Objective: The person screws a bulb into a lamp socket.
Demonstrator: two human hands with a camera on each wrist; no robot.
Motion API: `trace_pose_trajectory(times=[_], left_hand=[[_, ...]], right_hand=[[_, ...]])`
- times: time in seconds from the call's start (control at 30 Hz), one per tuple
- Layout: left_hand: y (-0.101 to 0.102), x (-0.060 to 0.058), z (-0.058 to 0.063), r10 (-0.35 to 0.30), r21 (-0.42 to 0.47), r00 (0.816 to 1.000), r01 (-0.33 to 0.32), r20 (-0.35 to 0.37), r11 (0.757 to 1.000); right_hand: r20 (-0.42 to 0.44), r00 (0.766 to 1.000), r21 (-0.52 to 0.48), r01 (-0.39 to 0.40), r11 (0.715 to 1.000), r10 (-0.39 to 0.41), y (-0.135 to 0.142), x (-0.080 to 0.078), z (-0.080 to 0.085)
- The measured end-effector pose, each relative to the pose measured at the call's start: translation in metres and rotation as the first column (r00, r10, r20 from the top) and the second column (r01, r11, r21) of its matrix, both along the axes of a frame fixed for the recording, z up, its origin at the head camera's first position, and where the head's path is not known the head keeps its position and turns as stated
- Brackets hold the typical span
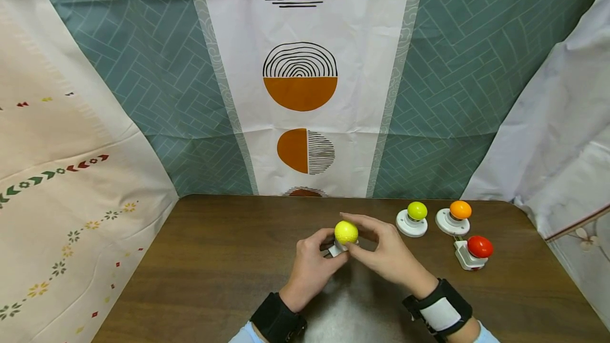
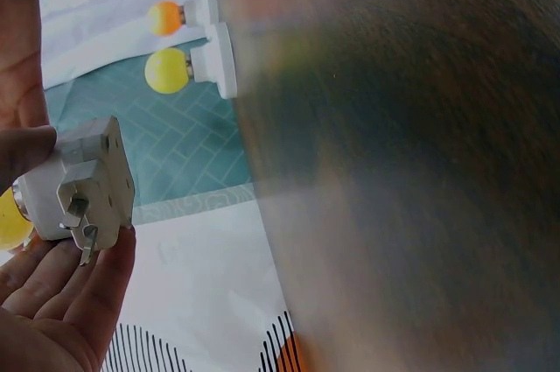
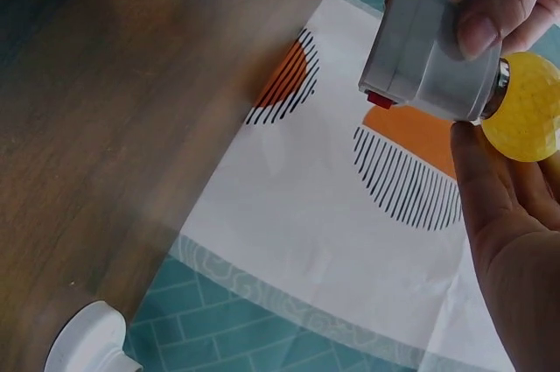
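My left hand (image 1: 311, 266) grips a white plug-in lamp socket (image 3: 429, 61), raised over the table. Two metal prongs (image 2: 79, 210) stick out of its back in the left wrist view, and a small red switch (image 3: 379, 100) shows on its side in the right wrist view. A yellow light bulb (image 1: 346, 232) with a faceted surface sits in the socket's mouth, its metal collar partly visible. Around that bulb, from the right, my right hand (image 1: 388, 250) holds with thumb and fingers. Some of its fingers are hidden behind the bulb.
At the back right stand a yellow-green bulb (image 1: 416, 210) and an orange bulb (image 1: 460, 209) in round white bases. Nearer lies a red bulb (image 1: 480, 246) in a white plug-in socket (image 1: 469, 261). Patterned cloth (image 1: 205, 120) hangs behind the brown wooden table (image 1: 214, 269).
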State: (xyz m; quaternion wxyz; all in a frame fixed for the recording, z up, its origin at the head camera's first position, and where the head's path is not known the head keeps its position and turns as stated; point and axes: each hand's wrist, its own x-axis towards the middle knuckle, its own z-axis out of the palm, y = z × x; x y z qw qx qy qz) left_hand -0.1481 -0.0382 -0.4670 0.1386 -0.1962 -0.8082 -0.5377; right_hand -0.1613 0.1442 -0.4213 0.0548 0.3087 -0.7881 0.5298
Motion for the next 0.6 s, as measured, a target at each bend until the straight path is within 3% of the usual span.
trace_pose_trajectory(times=[0.3, 0.6], left_hand=[[-0.001, 0.000, -0.001, -0.013, 0.007, 1.000, 0.013, 0.021, 1.000], [-0.001, 0.001, 0.000, -0.016, 0.007, 1.000, 0.016, 0.016, 1.000]], right_hand=[[0.003, 0.999, -0.016, 0.045, 0.999, -0.045, -0.001, 0.002, 0.002], [-0.007, 0.993, -0.066, 0.116, 0.991, -0.116, -0.009, 0.016, 0.026]])
